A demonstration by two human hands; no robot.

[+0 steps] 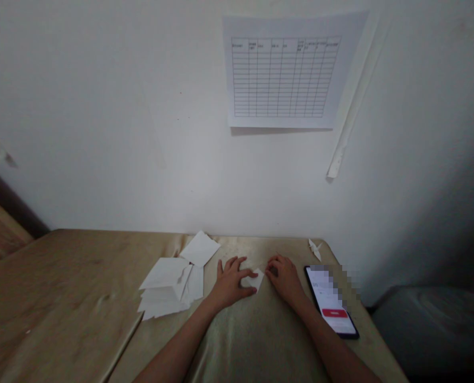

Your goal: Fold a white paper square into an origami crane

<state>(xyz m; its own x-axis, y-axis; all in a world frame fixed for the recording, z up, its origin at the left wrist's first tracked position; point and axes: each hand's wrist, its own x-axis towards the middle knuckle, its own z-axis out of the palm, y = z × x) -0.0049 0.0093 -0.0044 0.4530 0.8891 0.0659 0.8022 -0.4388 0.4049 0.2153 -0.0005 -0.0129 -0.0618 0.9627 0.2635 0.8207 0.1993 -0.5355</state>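
Note:
A small folded piece of white paper point(258, 281) lies on the covered surface between my hands. My left hand point(234, 281) rests over its left side with fingers spread, the thumb and a fingertip touching the paper. Just right of the paper is my right hand point(284, 274), its fingers curled and the thumb close to the index finger. Whether anything sits between those fingertips I cannot make out. To the left is a loose pile of white paper sheets point(163, 276), with one more square sheet point(200, 248) behind it.
A phone point(332, 308) with a lit screen lies right of my right forearm. Behind it is a small folded paper figure point(315, 249). The white wall point(141, 133) rises at the back edge and bears a printed table sheet point(285, 74). A dark rounded object point(432, 324) stands at the right.

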